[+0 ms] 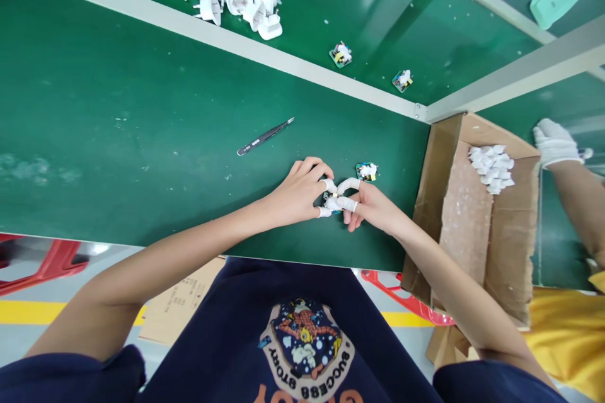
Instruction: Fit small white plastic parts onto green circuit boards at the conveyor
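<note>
On the green surface [142, 113], near its front edge and toward the right, the left hand [302, 194] and right hand [374, 204] both clamp a small circuit board [334, 194], partly hidden between them. A second board [367, 171] lies just beyond the right hand, farther from the front edge.

Navy T-shirt [293, 283], short sleeves [75, 373], badge-shaped SUCCESS STORY print [305, 347]; white cots [348, 184] on fingers [312, 165].

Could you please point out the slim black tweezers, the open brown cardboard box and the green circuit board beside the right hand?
Slim black tweezers [265, 136]: head view, mid-length.
Open brown cardboard box [513, 239]: head view, inner wall.
Green circuit board [368, 170]: head view, white component.
</note>
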Motion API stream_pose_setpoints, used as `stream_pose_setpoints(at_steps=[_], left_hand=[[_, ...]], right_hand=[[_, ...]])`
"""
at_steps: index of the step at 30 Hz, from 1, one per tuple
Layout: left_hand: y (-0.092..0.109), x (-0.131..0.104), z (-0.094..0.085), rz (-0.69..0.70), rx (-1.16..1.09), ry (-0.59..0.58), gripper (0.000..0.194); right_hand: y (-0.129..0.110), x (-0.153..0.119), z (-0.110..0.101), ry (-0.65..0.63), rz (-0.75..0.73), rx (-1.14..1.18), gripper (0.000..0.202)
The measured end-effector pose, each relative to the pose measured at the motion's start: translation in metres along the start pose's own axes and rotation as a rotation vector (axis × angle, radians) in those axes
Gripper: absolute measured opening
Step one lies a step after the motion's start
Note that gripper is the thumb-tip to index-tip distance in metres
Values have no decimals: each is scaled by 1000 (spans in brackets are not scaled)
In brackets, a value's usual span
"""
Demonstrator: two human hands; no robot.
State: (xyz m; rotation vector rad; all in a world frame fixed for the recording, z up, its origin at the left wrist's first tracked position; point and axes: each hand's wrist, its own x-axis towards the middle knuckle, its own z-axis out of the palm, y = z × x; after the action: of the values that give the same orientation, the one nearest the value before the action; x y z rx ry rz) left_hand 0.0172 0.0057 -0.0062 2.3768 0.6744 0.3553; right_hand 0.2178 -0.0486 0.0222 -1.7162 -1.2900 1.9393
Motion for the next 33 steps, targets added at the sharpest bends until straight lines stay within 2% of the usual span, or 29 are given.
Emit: stream_pose_setpoints(at_steps=[5,9,13,17,21,23,25,29,31,33], left_hand=[[0,0,1,11,2,13,23],[1,1,1,-1,-11,7,24],[2,0,0,-5,-5,4,24],[1,-1,2,2,-7,10,26],[2,-1,-1,13,-48,29,28],[4,0,-6,1,-209,65,30],[7,1,-14,-26,-540,55,33],[14,0,-26,-137,-1352,-106,46],[16,-2,-28,-185,-1570,-213,50],[17,-4,-27,-178,-1644,-322,49]], right_hand=[[-3,2,6,118,-8,-141,34],[-6,2,10,109,-16,-188,32],[-10,1,13,221,-32,-355,35],[-6,1,11,108,-53,-308,37],[-3,-2,0,66,-117,-291,41],[-8,-9,-6,24,-192,-222,39],[-18,-22,-9,84,-300,-221,37],[-37,-54,0,333,-561,-429,22],[-42,-66,8,433,-669,-485,15],[-44,-72,13,481,-750,-488,18]])
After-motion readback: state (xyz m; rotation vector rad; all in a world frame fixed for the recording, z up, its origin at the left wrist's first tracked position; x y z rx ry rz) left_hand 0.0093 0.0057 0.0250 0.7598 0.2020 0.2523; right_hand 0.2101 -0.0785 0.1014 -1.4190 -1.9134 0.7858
